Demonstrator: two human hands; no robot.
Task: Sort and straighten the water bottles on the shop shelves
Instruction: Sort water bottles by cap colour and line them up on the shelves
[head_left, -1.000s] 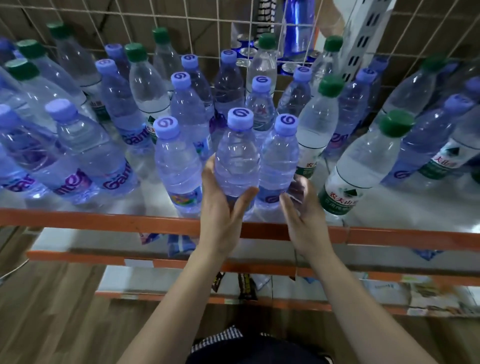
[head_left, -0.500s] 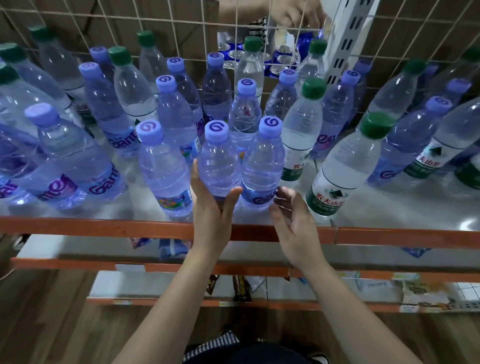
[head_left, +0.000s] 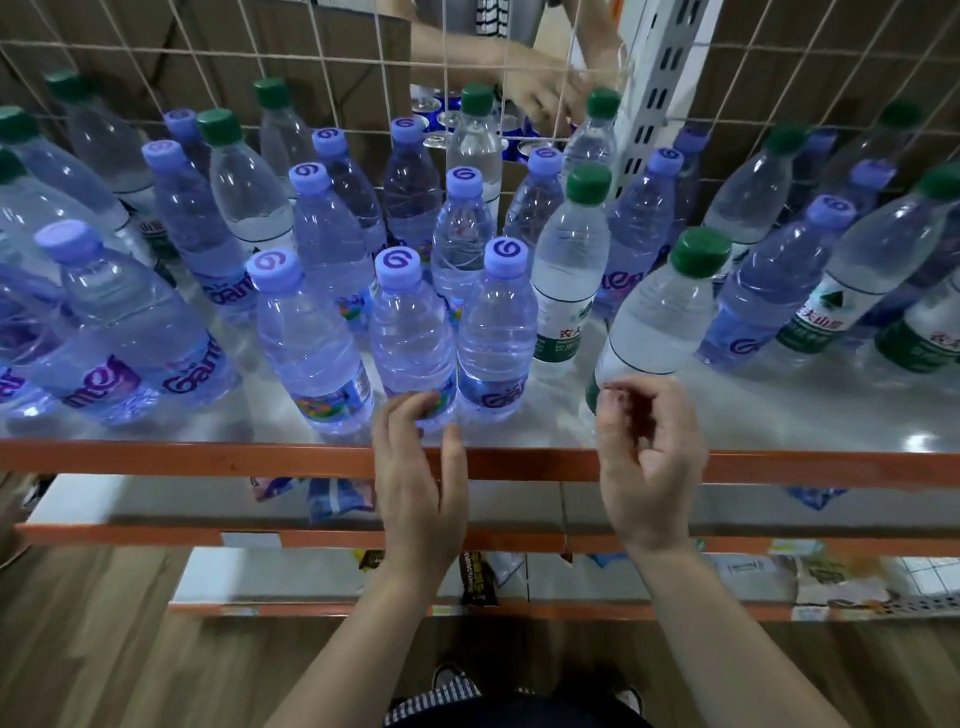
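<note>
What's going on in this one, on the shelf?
A person is tidying water bottles on a shop shelf. The left hand reaches to the base of a purple-capped bottle in the front row, fingers nearly straight. The right hand, loosely curled and holding nothing, is at the base of the front green-capped bottle. Purple and green caps stand mixed along the shelf. Behind the wire grid, another person's hand is busy.

Bare forearms (head_left: 363, 649), checked fabric (head_left: 431, 701), dark garment (head_left: 519, 716), grey shoes (head_left: 449, 674)
</note>
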